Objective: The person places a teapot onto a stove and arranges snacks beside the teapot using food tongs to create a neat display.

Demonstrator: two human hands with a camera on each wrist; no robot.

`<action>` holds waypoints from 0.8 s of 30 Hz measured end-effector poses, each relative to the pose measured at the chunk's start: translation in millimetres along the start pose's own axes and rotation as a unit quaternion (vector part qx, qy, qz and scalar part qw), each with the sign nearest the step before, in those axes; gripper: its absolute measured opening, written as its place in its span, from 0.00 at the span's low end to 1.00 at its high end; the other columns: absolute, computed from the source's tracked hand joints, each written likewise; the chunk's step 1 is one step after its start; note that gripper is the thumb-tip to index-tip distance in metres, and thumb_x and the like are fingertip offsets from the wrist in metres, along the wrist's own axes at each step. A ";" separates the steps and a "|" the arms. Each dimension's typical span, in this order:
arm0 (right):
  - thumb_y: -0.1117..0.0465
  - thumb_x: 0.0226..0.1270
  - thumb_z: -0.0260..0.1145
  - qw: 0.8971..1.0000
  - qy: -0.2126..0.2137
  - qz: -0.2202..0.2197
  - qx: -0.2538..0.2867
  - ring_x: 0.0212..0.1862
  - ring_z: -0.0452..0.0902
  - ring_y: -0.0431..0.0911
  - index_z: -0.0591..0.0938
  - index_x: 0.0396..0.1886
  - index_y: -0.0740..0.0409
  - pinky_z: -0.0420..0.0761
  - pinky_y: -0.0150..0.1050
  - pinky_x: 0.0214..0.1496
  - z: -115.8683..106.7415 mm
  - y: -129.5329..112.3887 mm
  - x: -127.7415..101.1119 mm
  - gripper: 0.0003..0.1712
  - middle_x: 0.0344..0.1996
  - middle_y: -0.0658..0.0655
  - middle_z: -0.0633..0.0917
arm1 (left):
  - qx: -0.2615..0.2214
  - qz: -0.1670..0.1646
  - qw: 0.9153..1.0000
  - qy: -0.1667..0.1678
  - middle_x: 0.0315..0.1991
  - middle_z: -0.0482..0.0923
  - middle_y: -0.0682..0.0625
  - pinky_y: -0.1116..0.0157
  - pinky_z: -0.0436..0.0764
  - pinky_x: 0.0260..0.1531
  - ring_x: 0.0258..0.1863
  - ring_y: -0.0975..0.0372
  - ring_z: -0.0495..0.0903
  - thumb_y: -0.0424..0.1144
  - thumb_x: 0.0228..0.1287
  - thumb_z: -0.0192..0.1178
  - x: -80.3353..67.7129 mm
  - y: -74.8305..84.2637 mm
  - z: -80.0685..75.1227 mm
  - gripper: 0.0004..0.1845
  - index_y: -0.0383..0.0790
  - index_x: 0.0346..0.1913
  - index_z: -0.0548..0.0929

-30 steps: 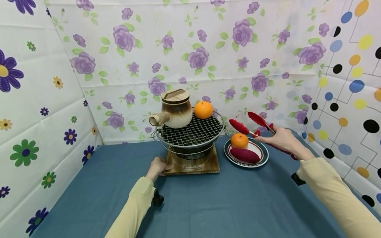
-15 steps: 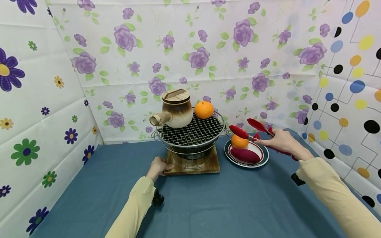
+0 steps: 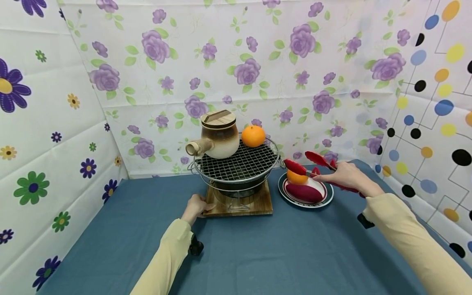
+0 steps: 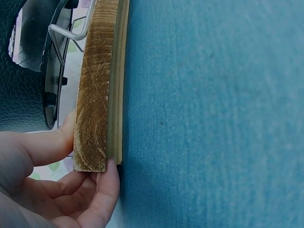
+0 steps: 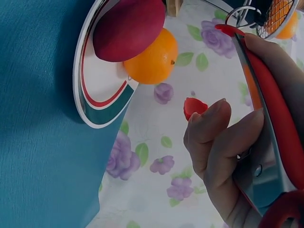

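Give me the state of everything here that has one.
Tongs: spread open, held in right hand
Wooden board: flat, gripped by left hand
Grill: upright
Pot: upright, lid on
Grill orange: looks whole
Plate: face up
Plate orange: looks whole
Sweet potato: looks whole, lying down

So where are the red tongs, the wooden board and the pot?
Red tongs (image 3: 295, 167), head view: on one red tip.
Wooden board (image 4: 95, 95), left wrist view: on its edge.
Pot (image 3: 222, 145), head view: on its round belly.
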State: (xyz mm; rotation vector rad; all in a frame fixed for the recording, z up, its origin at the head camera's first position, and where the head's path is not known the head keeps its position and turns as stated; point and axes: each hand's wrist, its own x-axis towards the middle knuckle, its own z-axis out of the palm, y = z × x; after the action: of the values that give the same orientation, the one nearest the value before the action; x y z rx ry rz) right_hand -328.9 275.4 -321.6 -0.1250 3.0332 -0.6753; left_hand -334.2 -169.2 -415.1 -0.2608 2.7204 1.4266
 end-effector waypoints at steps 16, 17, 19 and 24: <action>0.25 0.40 0.62 0.999 -0.035 0.016 -0.003 0.11 0.63 0.44 0.63 0.09 0.54 0.58 0.34 0.16 2.6 -2.8 5.8 0.38 0.07 0.51 0.63 | -0.020 -0.001 1.000 -0.004 0.17 0.66 0.47 0.56 0.80 0.24 0.17 0.58 0.70 0.30 0.52 0.66 -1.6 0.9 0.3 0.14 0.35 0.19 0.69; 0.25 0.40 0.62 0.999 -0.037 0.017 -0.003 0.11 0.63 0.44 0.63 0.08 0.54 0.59 0.34 0.16 2.8 -3.3 5.7 0.38 0.07 0.51 0.63 | -0.020 0.001 1.000 -0.005 0.15 0.64 0.48 0.57 0.80 0.24 0.16 0.59 0.68 0.30 0.52 0.66 -2.9 1.4 0.0 0.17 0.38 0.17 0.67; 0.26 0.40 0.62 0.999 -0.044 0.020 -0.003 0.11 0.62 0.43 0.63 0.09 0.54 0.58 0.34 0.16 2.9 -3.9 5.9 0.38 0.07 0.50 0.62 | -0.018 0.006 1.000 -0.008 0.14 0.63 0.49 0.57 0.80 0.24 0.14 0.60 0.67 0.30 0.53 0.66 -3.9 1.3 0.0 0.20 0.42 0.15 0.64; 0.28 0.43 0.63 0.998 -0.065 0.022 0.008 0.11 0.65 0.44 0.62 0.10 0.54 0.63 0.33 0.17 2.3 -5.9 6.6 0.36 0.08 0.49 0.60 | -0.017 0.005 1.000 -0.005 0.11 0.59 0.51 0.58 0.79 0.23 0.11 0.62 0.63 0.31 0.52 0.67 0.2 -1.5 1.0 0.23 0.43 0.14 0.62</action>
State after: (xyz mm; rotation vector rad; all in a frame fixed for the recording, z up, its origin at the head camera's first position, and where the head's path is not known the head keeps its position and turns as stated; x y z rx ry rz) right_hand -335.0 268.6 -321.2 -0.0975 2.8958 -0.6609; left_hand -334.2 -169.3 -416.9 -0.2428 2.6950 1.4743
